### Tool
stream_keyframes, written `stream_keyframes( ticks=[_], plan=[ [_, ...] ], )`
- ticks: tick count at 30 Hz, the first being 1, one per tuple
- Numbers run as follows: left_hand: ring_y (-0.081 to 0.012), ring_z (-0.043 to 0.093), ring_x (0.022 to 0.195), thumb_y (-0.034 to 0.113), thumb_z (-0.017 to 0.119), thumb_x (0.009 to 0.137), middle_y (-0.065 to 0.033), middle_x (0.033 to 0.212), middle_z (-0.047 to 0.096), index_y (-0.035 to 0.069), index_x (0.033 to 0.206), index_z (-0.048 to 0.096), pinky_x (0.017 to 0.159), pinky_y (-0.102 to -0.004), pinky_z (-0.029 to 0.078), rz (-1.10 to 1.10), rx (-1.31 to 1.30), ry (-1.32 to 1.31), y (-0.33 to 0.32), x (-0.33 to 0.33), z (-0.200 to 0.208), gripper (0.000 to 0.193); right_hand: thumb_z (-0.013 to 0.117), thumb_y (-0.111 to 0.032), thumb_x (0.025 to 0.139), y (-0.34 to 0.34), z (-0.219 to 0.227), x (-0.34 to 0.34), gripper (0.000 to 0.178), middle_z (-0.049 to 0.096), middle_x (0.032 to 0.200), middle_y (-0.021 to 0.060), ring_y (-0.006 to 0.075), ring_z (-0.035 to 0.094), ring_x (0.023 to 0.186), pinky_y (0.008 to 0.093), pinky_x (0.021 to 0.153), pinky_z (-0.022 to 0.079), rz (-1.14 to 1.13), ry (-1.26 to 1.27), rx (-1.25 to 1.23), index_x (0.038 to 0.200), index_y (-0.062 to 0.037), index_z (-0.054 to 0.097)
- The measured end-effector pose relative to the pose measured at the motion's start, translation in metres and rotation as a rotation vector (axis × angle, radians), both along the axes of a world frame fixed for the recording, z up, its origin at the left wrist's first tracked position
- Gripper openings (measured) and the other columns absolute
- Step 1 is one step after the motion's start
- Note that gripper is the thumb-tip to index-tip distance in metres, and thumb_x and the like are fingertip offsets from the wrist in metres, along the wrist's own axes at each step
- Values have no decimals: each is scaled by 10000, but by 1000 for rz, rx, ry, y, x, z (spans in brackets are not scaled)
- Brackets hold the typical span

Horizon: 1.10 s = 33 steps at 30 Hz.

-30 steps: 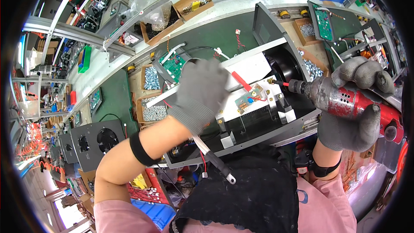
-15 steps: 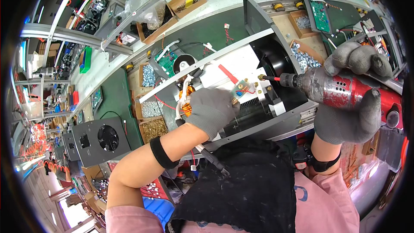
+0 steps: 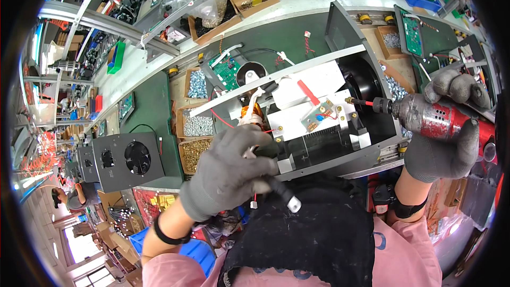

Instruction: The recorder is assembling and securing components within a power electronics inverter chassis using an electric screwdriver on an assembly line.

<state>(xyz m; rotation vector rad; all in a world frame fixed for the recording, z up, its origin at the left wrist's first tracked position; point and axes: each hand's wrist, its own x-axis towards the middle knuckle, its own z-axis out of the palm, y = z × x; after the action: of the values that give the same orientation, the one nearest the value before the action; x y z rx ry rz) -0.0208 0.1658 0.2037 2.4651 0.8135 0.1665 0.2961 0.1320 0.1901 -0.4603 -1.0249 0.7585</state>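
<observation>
The left hand, gloved in grey, is closing around a black cable at the near edge of the open chassis, which is lying on the green surface. The right hand is gripping a red driver, its bit touching a brass terminal inside the chassis. Boxes of screws are sitting to the left.

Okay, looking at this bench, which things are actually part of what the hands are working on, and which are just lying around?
In use:
- left hand gripping a black cable
- right hand holding the red power screwdriver
- open metal chassis

Lying about:
- boxes of screws
- green circuit board
- black fan unit
</observation>
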Motion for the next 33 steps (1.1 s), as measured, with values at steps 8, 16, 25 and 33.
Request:
stream_keyframes(
  ticks=[8,16,25,33],
  plan=[
    [-164,550,654,297,396,971,-68,744,529,-21,1000,488,634,-334,503,1113,-601,-1072,51,-18,-39,332,564,-231,800,16,-4,-34,406,391,903,98,232,393,838,331,724,387,-54,-39,1,1123,3,481],
    [-187,572,611,134,461,924,-78,739,564,80,1105,551,558,-350,475,975,146,-645,100,-14,-82,209,562,-228,797,34,-12,-47,431,406,902,104,240,414,833,347,739,381,-155,-51,-98,1149,6,476],
    [-238,584,765,328,521,917,-119,900,612,29,1215,516,709,-329,470,-147,-326,-56,107,18,-63,422,563,-240,802,40,-19,-45,446,416,913,106,245,423,845,349,739,386,-85,8,-183,1153,18,475],
    [-91,488,675,177,500,920,-6,776,571,21,1254,491,578,-243,423,118,-627,-341,121,10,-57,369,556,-240,824,42,-26,-33,407,402,937,103,255,415,874,340,693,460,-173,-84,-151,1166,-30,491]
  ],
)
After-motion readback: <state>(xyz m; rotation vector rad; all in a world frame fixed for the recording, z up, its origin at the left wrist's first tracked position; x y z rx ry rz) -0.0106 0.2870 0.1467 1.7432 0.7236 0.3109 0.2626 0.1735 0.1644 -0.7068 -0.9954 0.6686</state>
